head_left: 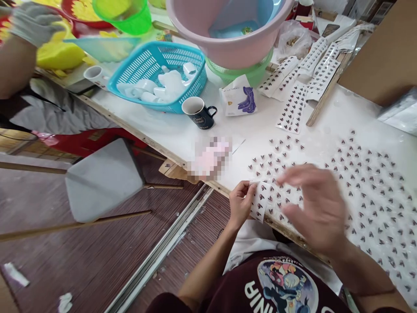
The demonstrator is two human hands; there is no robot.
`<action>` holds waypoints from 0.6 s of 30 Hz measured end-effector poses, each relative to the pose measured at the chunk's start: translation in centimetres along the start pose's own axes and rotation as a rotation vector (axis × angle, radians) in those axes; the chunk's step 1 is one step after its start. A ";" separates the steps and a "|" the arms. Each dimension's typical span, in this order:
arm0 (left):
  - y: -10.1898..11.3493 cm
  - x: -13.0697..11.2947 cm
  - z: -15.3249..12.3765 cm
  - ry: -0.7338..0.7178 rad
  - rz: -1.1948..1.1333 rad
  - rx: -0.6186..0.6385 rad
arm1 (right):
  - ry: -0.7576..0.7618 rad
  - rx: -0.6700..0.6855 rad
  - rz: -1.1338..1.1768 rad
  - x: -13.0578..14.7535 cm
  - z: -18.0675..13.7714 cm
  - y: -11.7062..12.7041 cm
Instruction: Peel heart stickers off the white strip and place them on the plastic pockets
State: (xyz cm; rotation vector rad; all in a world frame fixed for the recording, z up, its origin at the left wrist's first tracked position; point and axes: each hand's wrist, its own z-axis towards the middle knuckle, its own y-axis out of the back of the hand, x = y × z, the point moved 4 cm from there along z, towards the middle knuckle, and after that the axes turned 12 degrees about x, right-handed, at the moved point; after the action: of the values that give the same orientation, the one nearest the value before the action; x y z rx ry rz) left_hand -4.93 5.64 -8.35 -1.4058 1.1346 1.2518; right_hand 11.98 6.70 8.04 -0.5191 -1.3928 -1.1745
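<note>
My left hand (241,202) is closed, pinching a white sheet of small printed stickers (259,202) between thumb and fingers at the table's front edge. To its right, my right hand (317,208) is raised over the table, blurred by motion. Its thumb and forefinger are apart and I see nothing between them. Beneath and beyond it lie many small round clear pieces (365,195), each with a dark printed motif, spread in rows over the white table top (342,104).
A black mug (199,114), a purple-printed packet (239,98) and a blurred-out pink item (211,156) lie leftward. Behind stand a blue basket (114,82) of white pieces and a pink basin (224,50). More sticker sheets (293,104) lie farther back. Another person's gloved hand (32,24) works at far left.
</note>
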 end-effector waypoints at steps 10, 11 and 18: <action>0.0 0.2 -0.1 0.039 -0.008 0.039 | -0.376 0.181 0.012 -11.8 1.5 -4.7; 0.0 0.1 -0.1 0.041 0.003 0.037 | -0.380 0.186 0.036 -12.0 1.5 -4.6; -0.3 -0.7 0.0 0.017 0.046 0.088 | -0.377 0.179 0.085 -12.7 1.5 -4.4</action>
State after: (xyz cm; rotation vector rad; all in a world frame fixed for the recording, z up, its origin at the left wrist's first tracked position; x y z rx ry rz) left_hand -4.68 5.77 -7.67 -1.3339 1.2246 1.2096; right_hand 10.27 10.36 -4.89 -0.6891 -1.7597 -0.9011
